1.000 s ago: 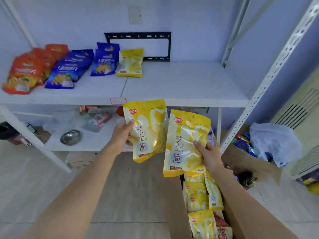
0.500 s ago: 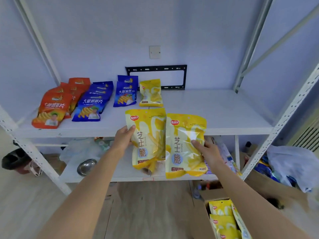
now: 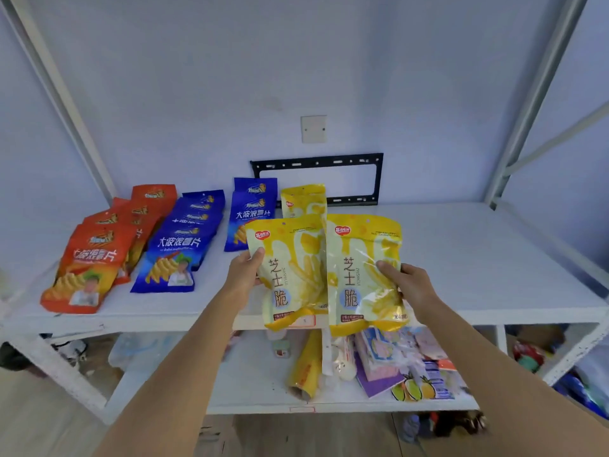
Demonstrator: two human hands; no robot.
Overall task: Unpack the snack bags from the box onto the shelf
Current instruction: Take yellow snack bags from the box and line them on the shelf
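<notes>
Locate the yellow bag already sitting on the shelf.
In the head view, the yellow bag sits at the back middle of the upper shelf, just right of the blue bags, below the black wall bracket, partly hidden behind the held bags.

Both arms reach forward, bare to the elbow; the left hand (image 3: pixel 243 275) and right hand (image 3: pixel 408 282) each pinch 1 bag, thumbs on front, held upright.

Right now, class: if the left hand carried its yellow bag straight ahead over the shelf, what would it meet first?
Probably the yellow bag already standing at the back, directly beyond the left hand and its held bag; depth is uncertain.
</notes>
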